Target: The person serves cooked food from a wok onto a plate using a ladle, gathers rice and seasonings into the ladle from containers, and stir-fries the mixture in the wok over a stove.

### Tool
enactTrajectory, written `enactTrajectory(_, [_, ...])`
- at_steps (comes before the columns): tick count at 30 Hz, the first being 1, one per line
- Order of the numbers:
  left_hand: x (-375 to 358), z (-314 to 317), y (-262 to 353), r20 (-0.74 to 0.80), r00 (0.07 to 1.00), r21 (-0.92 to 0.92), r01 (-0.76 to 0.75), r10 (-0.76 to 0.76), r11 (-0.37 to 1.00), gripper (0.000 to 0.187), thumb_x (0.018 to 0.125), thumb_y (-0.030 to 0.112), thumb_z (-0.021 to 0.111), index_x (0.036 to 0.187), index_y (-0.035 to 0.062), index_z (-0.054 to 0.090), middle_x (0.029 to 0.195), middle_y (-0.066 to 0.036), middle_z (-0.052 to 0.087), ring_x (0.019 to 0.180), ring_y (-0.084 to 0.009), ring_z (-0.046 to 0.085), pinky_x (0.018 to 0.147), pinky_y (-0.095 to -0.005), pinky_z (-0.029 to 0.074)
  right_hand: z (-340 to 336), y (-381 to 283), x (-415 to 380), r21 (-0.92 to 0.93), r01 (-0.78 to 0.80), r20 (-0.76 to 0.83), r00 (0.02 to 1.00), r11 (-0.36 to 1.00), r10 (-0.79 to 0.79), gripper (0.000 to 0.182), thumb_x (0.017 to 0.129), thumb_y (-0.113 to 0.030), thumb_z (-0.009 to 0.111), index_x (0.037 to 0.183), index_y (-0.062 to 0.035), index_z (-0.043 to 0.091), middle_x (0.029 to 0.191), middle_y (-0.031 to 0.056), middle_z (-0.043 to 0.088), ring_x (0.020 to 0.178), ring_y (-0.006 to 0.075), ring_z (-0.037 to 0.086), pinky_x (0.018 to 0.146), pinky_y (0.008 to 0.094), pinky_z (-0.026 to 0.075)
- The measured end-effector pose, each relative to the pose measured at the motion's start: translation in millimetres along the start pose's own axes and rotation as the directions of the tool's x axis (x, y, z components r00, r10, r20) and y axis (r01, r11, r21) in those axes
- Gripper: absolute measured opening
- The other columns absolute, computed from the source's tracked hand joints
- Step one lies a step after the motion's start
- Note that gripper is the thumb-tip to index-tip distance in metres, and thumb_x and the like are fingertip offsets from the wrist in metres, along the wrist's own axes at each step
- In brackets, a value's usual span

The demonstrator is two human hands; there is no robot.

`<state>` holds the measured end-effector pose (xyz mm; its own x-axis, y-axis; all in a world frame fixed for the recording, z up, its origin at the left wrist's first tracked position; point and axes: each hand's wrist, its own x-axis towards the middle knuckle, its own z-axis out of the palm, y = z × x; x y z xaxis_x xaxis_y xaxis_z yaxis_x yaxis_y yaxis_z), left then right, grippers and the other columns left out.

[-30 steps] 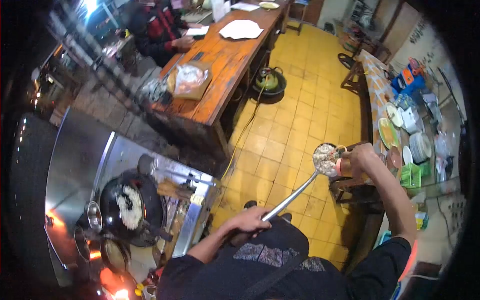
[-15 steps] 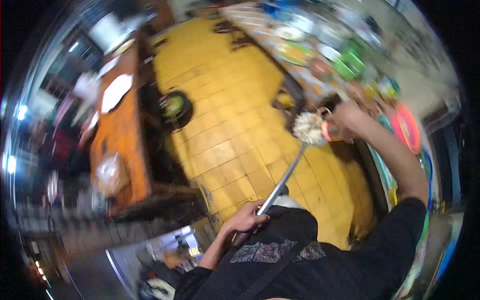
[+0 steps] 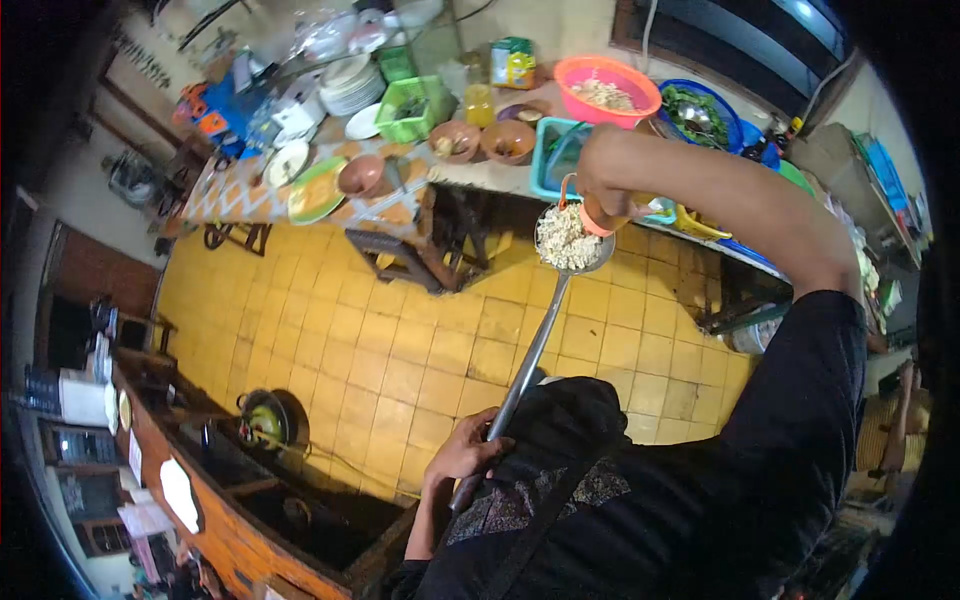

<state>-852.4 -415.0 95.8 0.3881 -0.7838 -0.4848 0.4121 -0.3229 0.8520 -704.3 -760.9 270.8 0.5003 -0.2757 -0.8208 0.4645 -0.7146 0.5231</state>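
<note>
My left hand [image 3: 466, 450] is wrapped round the long metal handle of a ladle [image 3: 532, 350], close to my body. The ladle's round head holds a heap of pale, crumbly food [image 3: 566, 240] over the tiled floor. Up at the ladle's head, my right hand [image 3: 612, 180] is closed round an orange-rimmed cup [image 3: 597, 220], whose rim touches or nearly touches the food. A thin orange loop stands beside the cup. Behind my right hand is a teal basin [image 3: 555, 155] on the table.
On the long table [image 3: 478, 178] stand a pink basin [image 3: 600, 90], a blue basin of greens [image 3: 700, 115], brown bowls [image 3: 455, 142], a green basket [image 3: 415, 108] and stacked plates [image 3: 350, 85]. A wooden counter [image 3: 225, 545] runs at lower left. A person [image 3: 905, 420] is at far right.
The view has swung right, bringing the long table across the front. Both hands keep their holds, and the loaded ladle is now in front of the teal basin.
</note>
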Motion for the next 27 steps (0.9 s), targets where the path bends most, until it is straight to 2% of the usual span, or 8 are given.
enactTrajectory(5, [54.0, -17.9, 35.2, 0.112, 0.992, 0.044, 0.056, -0.060, 0.997, 0.041, 0.081, 0.005, 0.065, 0.119, -0.0021, 0.053, 0.074, -0.003, 0.057, 0.054, -0.0089, 0.053, 0.045, -0.0232, 0.042, 34.7, 42.9, 53.9, 0.052, -0.027, 0.107, 0.994, 0.998, 0.021, 0.088, 0.044, -0.021, 0.084, 0.126, -0.0214, 0.053, 0.119, 0.0008, 0.062, 0.103, 0.0250, 0.061, 0.078, 0.0438, 0.050])
enactTrajectory(8, [75.7, -37.8, 37.9, 0.146, 0.987, 0.063, 0.060, -0.068, 0.996, 0.041, 0.081, 0.003, 0.065, 0.120, -0.0035, 0.052, 0.073, -0.003, 0.057, 0.054, -0.0090, 0.053, 0.046, -0.0237, 0.043, 42.4, 52.9, 52.4, 0.056, 0.011, 0.058, 0.998, 0.998, -0.014, 0.085, 0.042, -0.020, 0.084, 0.122, -0.0192, 0.056, 0.112, 0.0009, 0.065, 0.098, 0.0233, 0.063, 0.071, 0.0419, 0.052])
enactTrajectory(11, [94.7, -63.3, 49.9, 0.200, 0.978, 0.115, 0.036, -0.059, 0.993, 0.040, 0.083, 0.008, 0.064, 0.120, -0.0021, 0.053, 0.062, -0.002, 0.054, 0.051, -0.0107, 0.051, 0.047, -0.0258, 0.041, 48.4, 57.8, 101.9, -0.001, 0.030, 0.203, 0.979, 1.000, -0.029, 0.082, 0.042, -0.019, 0.084, 0.120, -0.0190, 0.057, 0.103, -0.0003, 0.067, 0.090, 0.0206, 0.065, 0.060, 0.0405, 0.052])
enactTrajectory(14, [114.6, -92.3, 66.8, 0.292, 0.955, 0.165, -0.005, -0.044, 0.986, 0.035, 0.084, 0.008, 0.063, 0.116, -0.0018, 0.054, 0.061, -0.001, 0.053, 0.051, -0.0110, 0.052, 0.047, -0.0262, 0.042, 40.3, 64.4, 89.1, 0.043, 0.014, 0.230, 0.973, 0.999, -0.024, 0.080, 0.042, -0.018, 0.084, 0.118, -0.0200, 0.058, 0.097, -0.0013, 0.068, 0.084, 0.0176, 0.066, 0.053, 0.0401, 0.050])
enactTrajectory(17, [134.1, -133.0, 92.6, 0.357, 0.907, 0.307, 0.113, -0.225, 0.945, 0.043, 0.084, 0.008, 0.066, 0.124, -0.0019, 0.052, 0.065, 0.000, 0.054, 0.056, -0.0102, 0.053, 0.049, -0.0253, 0.042, 40.8, 64.3, 97.3, 0.036, -0.062, 0.147, 0.988, 0.997, 0.056, 0.076, 0.046, -0.020, 0.084, 0.118, -0.0202, 0.058, 0.101, -0.0009, 0.068, 0.086, 0.0174, 0.066, 0.059, 0.0398, 0.051])
enactTrajectory(20, [151.4, -157.9, 116.9, 0.437, 0.883, 0.342, 0.012, -0.171, 0.940, 0.027, 0.085, 0.012, 0.066, 0.109, 0.0015, 0.057, 0.062, 0.000, 0.051, 0.057, -0.0094, 0.051, 0.050, -0.0248, 0.041, 11.9, 72.2, 62.5, 0.104, -0.112, 0.243, 0.966, 0.988, 0.084, 0.072, 0.050, -0.023, 0.083, 0.118, -0.0197, 0.058, 0.103, -0.0013, 0.067, 0.089, 0.0189, 0.066, 0.065, 0.0386, 0.050])
enactTrajectory(23, [160.3, -175.6, 149.7, 0.493, 0.855, 0.365, -0.035, -0.161, 0.930, 0.016, 0.085, 0.012, 0.066, 0.093, 0.0038, 0.055, 0.061, 0.001, 0.048, 0.056, -0.0096, 0.050, 0.050, -0.0253, 0.040, 9.9, 73.6, 55.7, 0.144, -0.117, 0.243, 0.967, 0.983, 0.080, 0.071, 0.054, -0.024, 0.081, 0.121, -0.0201, 0.057, 0.104, -0.0017, 0.067, 0.093, 0.0209, 0.065, 0.068, 0.0394, 0.049])
enactTrajectory(27, [184.8, -206.1, 140.7, 0.547, 0.829, 0.561, -0.257, -0.119, 0.787, 0.021, 0.084, 0.018, 0.067, 0.087, 0.0045, 0.051, 0.068, 0.000, 0.047, 0.064, -0.0125, 0.048, 0.058, -0.0280, 0.039, 5.2, 57.0, 59.7, 0.230, -0.197, 0.300, 0.946, 0.953, 0.123, 0.064, 0.056, -0.025, 0.080, 0.117, -0.0214, 0.061, 0.101, -0.0016, 0.067, 0.092, 0.0209, 0.066, 0.068, 0.0412, 0.047])
